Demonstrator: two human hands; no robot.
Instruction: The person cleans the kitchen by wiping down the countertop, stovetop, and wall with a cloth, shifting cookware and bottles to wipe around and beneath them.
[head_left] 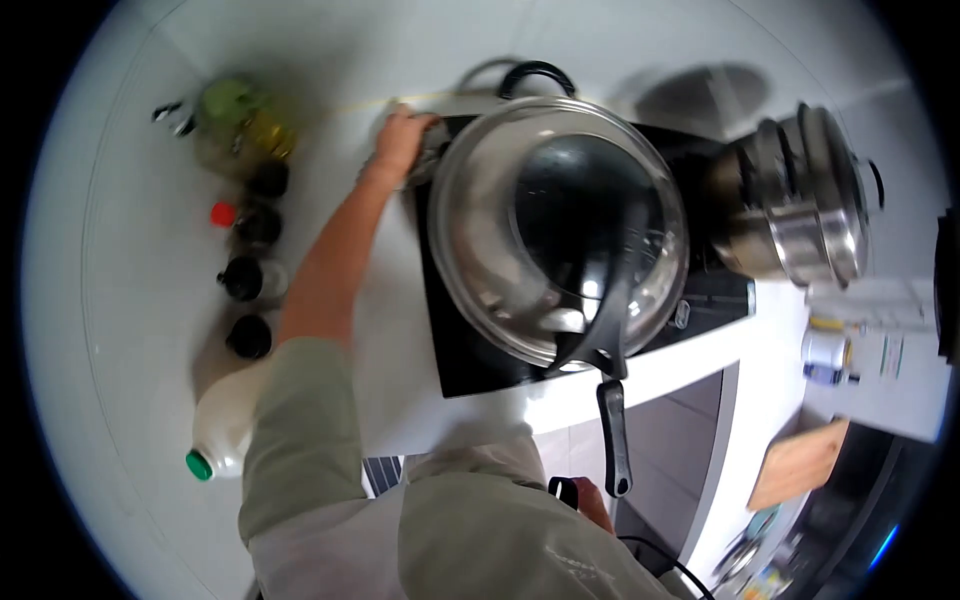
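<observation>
My left hand reaches out to the left edge of the black cooktop, its fingers wrapped over a greyish cloth pressed on the surface. Right beside it sits a large pan with a clear lid, a black loop handle at its back. A black long-handled utensil lies over the lid's front, near a pan handle that points toward me. Low by my body, my right hand shows only in part; its fingers are hidden.
A steel steamer pot stands on the right of the cooktop. Along the left are an oil bottle, several dark-capped jars and a green-capped jug. A wooden board is at lower right.
</observation>
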